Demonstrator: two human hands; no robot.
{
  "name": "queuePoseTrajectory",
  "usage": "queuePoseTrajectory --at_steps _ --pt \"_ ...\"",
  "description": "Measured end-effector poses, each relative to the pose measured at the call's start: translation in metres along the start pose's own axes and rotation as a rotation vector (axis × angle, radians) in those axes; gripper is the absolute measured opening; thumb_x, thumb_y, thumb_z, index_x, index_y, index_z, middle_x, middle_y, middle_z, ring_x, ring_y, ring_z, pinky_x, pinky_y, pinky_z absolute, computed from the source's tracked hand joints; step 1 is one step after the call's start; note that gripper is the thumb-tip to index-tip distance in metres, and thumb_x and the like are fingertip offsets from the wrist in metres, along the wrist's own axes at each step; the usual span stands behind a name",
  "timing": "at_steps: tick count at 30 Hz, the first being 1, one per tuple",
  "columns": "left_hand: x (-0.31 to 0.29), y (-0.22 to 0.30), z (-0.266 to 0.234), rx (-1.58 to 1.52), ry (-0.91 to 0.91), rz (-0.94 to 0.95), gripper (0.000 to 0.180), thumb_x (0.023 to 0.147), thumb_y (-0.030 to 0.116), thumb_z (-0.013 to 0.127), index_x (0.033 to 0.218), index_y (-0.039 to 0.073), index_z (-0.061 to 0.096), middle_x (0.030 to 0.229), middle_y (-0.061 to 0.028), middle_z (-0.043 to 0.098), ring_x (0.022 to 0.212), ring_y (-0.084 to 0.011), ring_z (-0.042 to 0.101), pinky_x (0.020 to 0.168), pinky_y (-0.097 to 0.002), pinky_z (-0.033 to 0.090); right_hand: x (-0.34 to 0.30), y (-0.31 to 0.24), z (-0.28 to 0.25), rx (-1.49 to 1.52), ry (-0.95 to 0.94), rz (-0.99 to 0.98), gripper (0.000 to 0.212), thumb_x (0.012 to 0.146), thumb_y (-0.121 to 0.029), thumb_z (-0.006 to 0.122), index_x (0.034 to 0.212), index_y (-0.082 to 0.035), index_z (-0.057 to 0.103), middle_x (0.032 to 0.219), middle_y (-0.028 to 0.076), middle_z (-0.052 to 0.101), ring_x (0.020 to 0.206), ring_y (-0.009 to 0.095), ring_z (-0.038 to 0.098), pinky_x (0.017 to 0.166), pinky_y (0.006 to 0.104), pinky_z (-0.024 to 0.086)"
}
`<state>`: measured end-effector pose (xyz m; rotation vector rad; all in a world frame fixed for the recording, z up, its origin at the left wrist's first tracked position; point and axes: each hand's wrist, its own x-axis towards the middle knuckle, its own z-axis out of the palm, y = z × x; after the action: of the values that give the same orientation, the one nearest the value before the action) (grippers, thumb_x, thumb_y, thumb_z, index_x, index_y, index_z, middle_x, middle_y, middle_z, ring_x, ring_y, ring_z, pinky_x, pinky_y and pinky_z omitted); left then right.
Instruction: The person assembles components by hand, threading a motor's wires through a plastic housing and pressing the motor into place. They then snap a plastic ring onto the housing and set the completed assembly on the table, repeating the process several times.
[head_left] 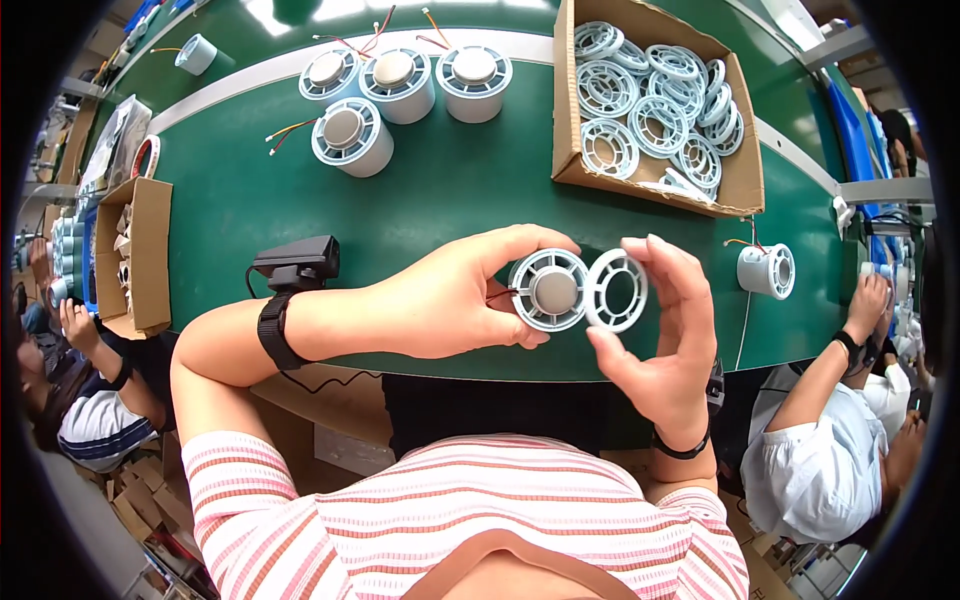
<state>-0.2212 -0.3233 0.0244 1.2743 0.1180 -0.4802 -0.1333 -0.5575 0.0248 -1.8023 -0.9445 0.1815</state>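
Observation:
My left hand [478,290] is closed around a pale blue cylindrical housing [553,290], whose spoked end with a grey round centre faces up toward me. A thin dark wire shows at the housing's left side, by my fingers. Between the thumb and fingers of my right hand [672,325] is a pale blue spoked ring [617,291] with an open centre. The ring stands tilted right beside the housing's right edge; whether the two touch I cannot tell. Both hands are above the near edge of the green table.
A cardboard box [566,150] of similar rings sits at the far right. Several wired housings [395,85] stand at the far middle; another housing [765,271] lies at right. At left is a second cardboard box [150,255]. Co-workers [830,440] sit on both sides.

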Motion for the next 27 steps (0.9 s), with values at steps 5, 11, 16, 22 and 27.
queuePoseTrajectory --at_steps 5,11,16,22,27 --pt "-0.001 -0.003 -0.002 0.035 -0.014 0.041 0.066 0.089 -0.007 0.07 0.148 0.006 0.045 0.136 -0.0079 0.054 0.122 -0.0168 0.061 0.102 -0.0319 0.056 0.016 -0.019 0.021 0.049 -0.113 -0.104 0.084 0.071 0.003 0.083 0.146 -0.001 0.047 0.128 0.014 0.064 0.117 0.028 0.064 0.1 0.0373 0.053" --pt "-0.002 0.001 -0.005 0.106 -0.059 0.061 0.066 0.092 -0.005 0.07 0.151 0.006 0.042 0.14 -0.004 0.053 0.127 -0.0147 0.056 0.107 -0.0339 0.052 0.021 -0.021 0.023 -0.012 -0.177 -0.118 0.084 0.07 0.003 0.083 0.146 -0.002 0.047 0.128 0.014 0.064 0.116 0.03 0.064 0.099 0.0366 0.053" --pt "0.001 -0.006 -0.005 0.09 -0.036 0.109 0.065 0.088 -0.001 0.073 0.148 0.008 0.048 0.14 -0.0087 0.053 0.125 -0.0188 0.06 0.103 -0.0324 0.056 0.018 -0.019 0.02 -0.028 -0.147 -0.091 0.076 0.071 -0.001 0.085 0.139 -0.004 0.052 0.127 0.011 0.065 0.114 0.029 0.065 0.1 0.0415 0.052" --pt "0.0 0.013 -0.02 -0.191 -0.164 -0.173 0.064 0.095 0.003 0.071 0.152 0.004 0.041 0.136 -0.0093 0.057 0.122 -0.0169 0.061 0.106 -0.0347 0.054 0.021 -0.015 0.012 -0.175 -0.207 -0.121 0.071 0.071 -0.01 0.088 0.134 -0.01 0.056 0.123 0.006 0.067 0.109 0.027 0.066 0.105 0.0523 0.045" --pt "0.005 0.014 -0.021 -0.324 -0.139 -0.238 0.061 0.096 0.011 0.072 0.15 0.002 0.045 0.136 -0.0107 0.058 0.114 -0.0182 0.066 0.102 -0.0342 0.057 0.021 -0.011 0.014 -0.165 -0.198 -0.141 0.073 0.069 -0.012 0.088 0.135 -0.012 0.057 0.122 0.005 0.065 0.11 0.026 0.065 0.108 0.0547 0.041"
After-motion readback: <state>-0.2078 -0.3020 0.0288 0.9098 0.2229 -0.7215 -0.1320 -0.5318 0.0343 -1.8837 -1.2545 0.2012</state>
